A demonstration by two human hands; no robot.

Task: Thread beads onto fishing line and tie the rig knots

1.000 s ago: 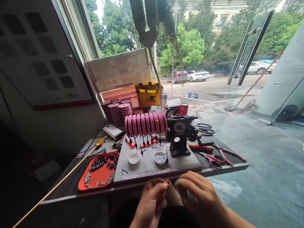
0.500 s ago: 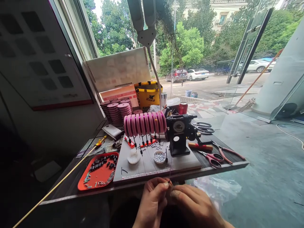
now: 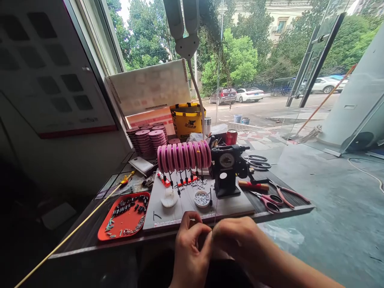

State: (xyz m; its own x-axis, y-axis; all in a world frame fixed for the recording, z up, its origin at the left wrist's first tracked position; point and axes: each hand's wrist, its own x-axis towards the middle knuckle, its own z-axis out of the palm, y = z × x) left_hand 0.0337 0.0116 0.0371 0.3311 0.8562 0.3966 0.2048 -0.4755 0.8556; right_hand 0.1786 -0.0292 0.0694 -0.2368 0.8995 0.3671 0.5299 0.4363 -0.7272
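Observation:
My left hand (image 3: pixel 193 244) is closed, thumb and forefinger pinching at the end of a thin fishing line (image 3: pixel 216 208). My right hand (image 3: pixel 238 236) meets it fingertip to fingertip, also pinched on the line; any small part between the fingers is hidden. Upward from my fingers the line runs toward a row of pink spools (image 3: pixel 183 156) mounted on a black hand-crank winder (image 3: pixel 226 172). Below the spools hang several lines with black pieces. Just beyond my hands stands a white dish of small pale beads (image 3: pixel 202 198) on a light board (image 3: pixel 186 214).
An orange tray (image 3: pixel 120 224) with small black and metal parts sits at left. Scissors (image 3: pixel 271 203), pliers (image 3: pixel 285 194) and a red can (image 3: pixel 231 137) are on the right and back. Pink spools are stacked behind, beside a yellow bag (image 3: pixel 188 122). A thin rod (image 3: pixel 75 228) crosses the left side.
Both hands have risen slightly toward the board's front edge. My right hand has turned, its wrist and forearm now showing farther to the right. The fingertips stay together at the line.

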